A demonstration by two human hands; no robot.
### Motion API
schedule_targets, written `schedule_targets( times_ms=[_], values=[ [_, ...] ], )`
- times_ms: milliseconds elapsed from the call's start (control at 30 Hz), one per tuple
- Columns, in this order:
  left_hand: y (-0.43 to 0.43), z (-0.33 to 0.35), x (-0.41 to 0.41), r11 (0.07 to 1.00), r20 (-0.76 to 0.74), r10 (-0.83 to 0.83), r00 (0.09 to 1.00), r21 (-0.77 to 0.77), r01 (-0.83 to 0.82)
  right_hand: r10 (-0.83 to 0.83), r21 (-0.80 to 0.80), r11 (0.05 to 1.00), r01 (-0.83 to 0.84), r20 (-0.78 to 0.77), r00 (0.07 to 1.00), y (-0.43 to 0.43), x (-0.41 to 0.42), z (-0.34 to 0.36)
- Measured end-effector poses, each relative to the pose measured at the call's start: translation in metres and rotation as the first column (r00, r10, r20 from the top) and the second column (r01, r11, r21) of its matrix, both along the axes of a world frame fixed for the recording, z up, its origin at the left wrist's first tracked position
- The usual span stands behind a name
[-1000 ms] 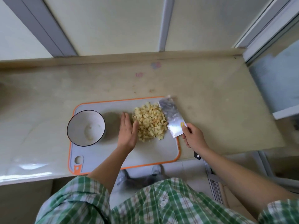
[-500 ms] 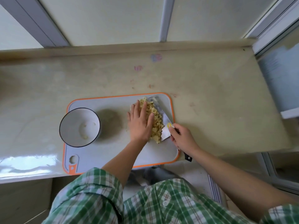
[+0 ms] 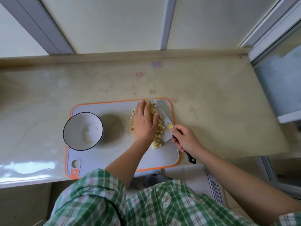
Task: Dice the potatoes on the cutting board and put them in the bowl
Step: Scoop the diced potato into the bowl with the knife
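Observation:
A pile of diced potato (image 3: 158, 128) lies on the right half of the grey cutting board (image 3: 117, 154) with an orange rim. My left hand (image 3: 145, 123) lies flat on top of the pile, fingers straight, hiding much of it. My right hand (image 3: 184, 138) grips the black handle of a cleaver (image 3: 164, 121), whose blade lies low against the pile's right side, partly under the dice. A white bowl (image 3: 83, 131) with a dark rim stands on the board's left end, holding a few potato bits.
The board lies at the front edge of a beige counter (image 3: 211, 103), with the front edge close to my body. A wall with grey window frames rises behind. A white ledge (image 3: 288, 118) juts in at the right.
My left hand has moved from the pile's left side onto its top, pressing the dice toward the blade. The cleaver has slid in under the pile's right edge.

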State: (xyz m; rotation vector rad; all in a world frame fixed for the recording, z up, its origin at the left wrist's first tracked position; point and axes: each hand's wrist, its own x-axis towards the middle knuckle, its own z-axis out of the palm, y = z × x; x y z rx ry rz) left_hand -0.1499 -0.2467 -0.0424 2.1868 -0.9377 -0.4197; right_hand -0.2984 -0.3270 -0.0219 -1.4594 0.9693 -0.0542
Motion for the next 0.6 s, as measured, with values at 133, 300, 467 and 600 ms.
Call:
schedule_targets(
  times_ms=[133, 300, 467, 600],
  values=[
    [0.009, 0.012, 0.007, 0.999, 0.047, 0.035, 0.998, -0.020, -0.034, 0.051, -0.003, 0.999, -0.051, 0.003, 0.999, 0.005, 0.007, 0.015],
    [0.032, 0.030, 0.017, 0.991, 0.090, 0.126, 0.988, -0.065, -0.120, 0.127, 0.001, 0.992, -0.127, 0.011, 0.992, 0.017, 0.027, 0.035],
    [0.067, 0.048, 0.043, 0.969, 0.106, 0.234, 0.967, -0.103, -0.223, 0.223, -0.012, 0.975, -0.223, 0.009, 0.975, 0.039, 0.063, 0.058],
    [0.100, 0.050, 0.068, 0.953, 0.105, 0.297, 0.949, -0.101, -0.287, 0.312, -0.048, 0.949, -0.312, -0.020, 0.950, 0.063, 0.096, 0.066]
  ],
)
